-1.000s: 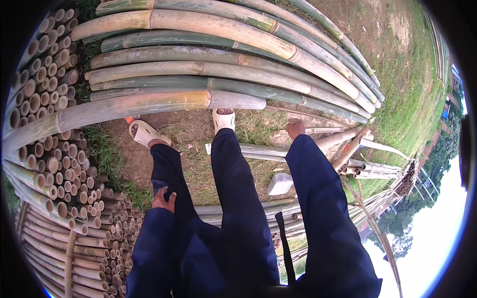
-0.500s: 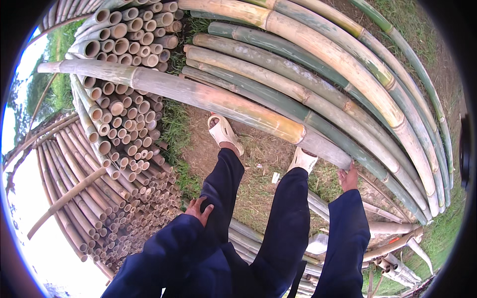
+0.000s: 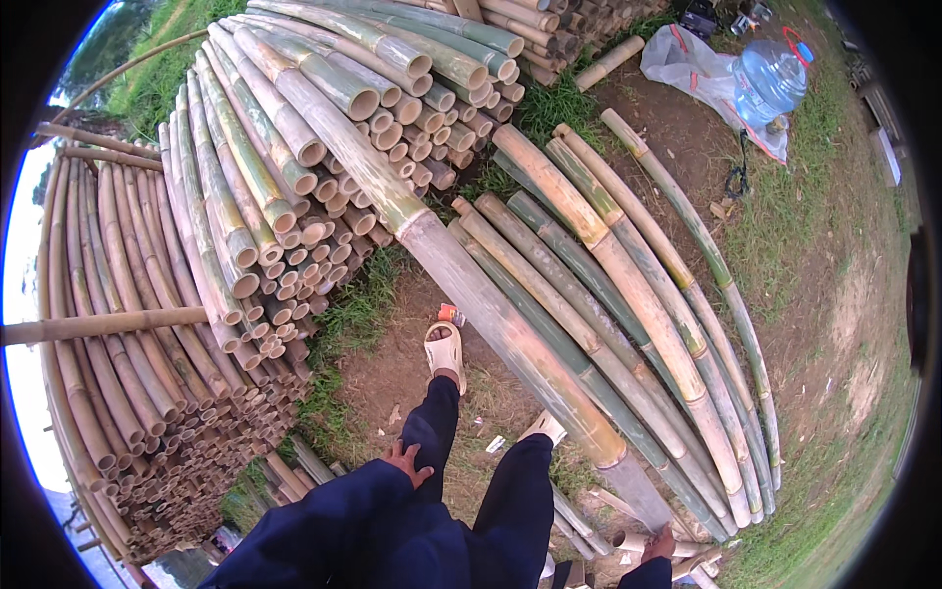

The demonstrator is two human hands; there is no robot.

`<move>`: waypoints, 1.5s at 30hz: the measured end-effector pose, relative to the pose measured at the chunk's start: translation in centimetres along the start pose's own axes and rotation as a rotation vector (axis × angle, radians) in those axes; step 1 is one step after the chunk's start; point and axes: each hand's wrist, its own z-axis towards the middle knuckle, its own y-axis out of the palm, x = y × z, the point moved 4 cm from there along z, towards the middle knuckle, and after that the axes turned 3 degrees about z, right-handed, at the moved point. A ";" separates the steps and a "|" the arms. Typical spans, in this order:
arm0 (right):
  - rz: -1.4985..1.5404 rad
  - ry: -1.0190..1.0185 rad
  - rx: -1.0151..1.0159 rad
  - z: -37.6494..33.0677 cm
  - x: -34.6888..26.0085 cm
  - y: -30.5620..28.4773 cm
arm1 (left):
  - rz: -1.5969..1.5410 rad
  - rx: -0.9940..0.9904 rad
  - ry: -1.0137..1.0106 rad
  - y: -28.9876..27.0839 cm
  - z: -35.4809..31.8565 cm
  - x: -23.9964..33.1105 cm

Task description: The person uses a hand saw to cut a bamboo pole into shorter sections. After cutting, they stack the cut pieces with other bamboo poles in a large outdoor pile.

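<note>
A long, thick bamboo pole [image 3: 510, 339] slants across the view. Its far end lies over the stacked poles at upper left. At the pole's near end, my right hand [image 3: 659, 543] grips the cut end, its fingers partly hidden. My left hand [image 3: 407, 463] rests on my left trouser leg [image 3: 432, 422], fingers spread and holding nothing. Just right of this pole, several green and tan bamboo poles [image 3: 628, 314] lie side by side on the ground.
Large stacks of cut bamboo [image 3: 324, 108] fill the left and top. A thin pole [image 3: 108, 324] sticks out across the left stack. At upper right, a large clear water jug [image 3: 770, 83] stands by a white plastic sheet [image 3: 687, 64]. My sandal [image 3: 444, 353] is on bare soil.
The view has swung, so the pole slants more steeply and the jug appears. My right hand stays at the pole's near end. My left hand is still on my leg.
</note>
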 end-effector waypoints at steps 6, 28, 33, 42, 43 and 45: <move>-2.098 -0.334 0.007 -8.9 -11.9 -0.4 | -0.155 0.064 0.054 0.3 1.1 -2.4; -0.238 0.178 -0.701 -32.7 -3.2 45.4 | -0.455 0.082 0.062 -4.4 2.1 -4.3; -0.130 0.239 -0.868 -45.2 -0.9 50.8 | -0.578 0.124 0.074 -4.1 3.4 -6.1; -0.028 -0.142 -0.875 -50.7 -7.5 71.6 | -0.900 0.142 0.064 -4.0 5.6 -9.1; -0.033 -0.156 -0.866 -49.7 -8.4 72.7 | -0.859 0.087 0.043 -4.4 4.7 -9.3; -0.043 -0.126 -0.862 -49.2 -8.8 73.8 | -0.844 0.071 0.055 -2.8 5.1 -10.3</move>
